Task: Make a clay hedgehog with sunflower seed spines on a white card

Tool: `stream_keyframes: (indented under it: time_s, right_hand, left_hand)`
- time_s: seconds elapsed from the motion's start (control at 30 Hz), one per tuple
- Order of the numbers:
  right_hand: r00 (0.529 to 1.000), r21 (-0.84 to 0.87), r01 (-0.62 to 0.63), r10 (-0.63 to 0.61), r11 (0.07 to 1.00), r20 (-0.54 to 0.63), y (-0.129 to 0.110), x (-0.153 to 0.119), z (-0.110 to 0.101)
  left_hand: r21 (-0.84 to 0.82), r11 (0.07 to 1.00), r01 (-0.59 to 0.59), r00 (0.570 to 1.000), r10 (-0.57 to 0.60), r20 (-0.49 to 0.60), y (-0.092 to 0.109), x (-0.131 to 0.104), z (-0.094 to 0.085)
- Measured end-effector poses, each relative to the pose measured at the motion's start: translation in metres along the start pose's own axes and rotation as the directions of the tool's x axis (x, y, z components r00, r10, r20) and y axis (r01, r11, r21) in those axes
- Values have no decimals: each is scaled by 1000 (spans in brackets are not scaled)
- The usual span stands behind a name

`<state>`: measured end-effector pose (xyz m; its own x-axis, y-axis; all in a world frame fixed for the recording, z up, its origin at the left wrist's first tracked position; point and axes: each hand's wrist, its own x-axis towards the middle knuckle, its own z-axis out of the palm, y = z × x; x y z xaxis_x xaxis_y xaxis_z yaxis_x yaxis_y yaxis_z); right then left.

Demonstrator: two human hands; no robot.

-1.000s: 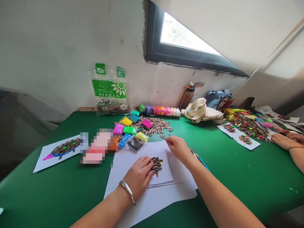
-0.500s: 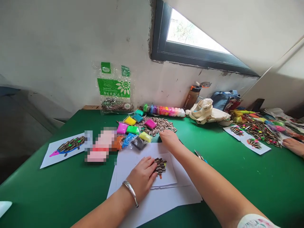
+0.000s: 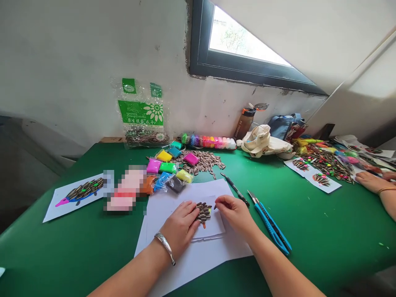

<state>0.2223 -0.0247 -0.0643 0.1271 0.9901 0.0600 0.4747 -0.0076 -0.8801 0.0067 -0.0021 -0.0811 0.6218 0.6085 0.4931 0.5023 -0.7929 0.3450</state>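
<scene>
My left hand (image 3: pixel 181 222), with a silver bangle at the wrist, lies flat on a small white card (image 3: pixel 215 232), its fingers stretched out at the left edge of a cluster of striped sunflower seeds (image 3: pixel 203 212). A little yellow shows at the cluster's right side and an orange bit below it. Just right of the cluster, my right hand (image 3: pixel 235 213) pinches a single sunflower seed (image 3: pixel 215 207) between thumb and fingertips. Beneath the card are larger white sheets (image 3: pixel 198 268). Behind them lies a heap of loose sunflower seeds (image 3: pixel 206 161).
Colored clay packets (image 3: pixel 168 167) sit before a seed bag (image 3: pixel 142 119). Right of the sheets lie a blue craft knife (image 3: pixel 272 227) and a pen (image 3: pixel 235 189). A hedgehog picture (image 3: pixel 58 214) rests left. Another person's hand (image 3: pixel 369 181) is at far right, near more seeds.
My right hand has come back from the seed heap to the card's right side, now with a seed in its fingers. My left hand stays on the card. The knife and pen are uncovered.
</scene>
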Motion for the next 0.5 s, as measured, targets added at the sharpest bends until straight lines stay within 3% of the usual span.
stream_keyframes:
  time_s: [0.27, 0.5]
  right_hand:
    - [997, -102, 59, -64, 993, -46, -5, -3, 13]
    - [989, -299, 124, -143, 946, -40, -5, -7, 17]
  left_hand:
    - [19, 1000, 3, 1000, -3, -7, 0, 0, 0]
    - [11, 1000, 3, 1000, -3, -5, 0, 1, -1]
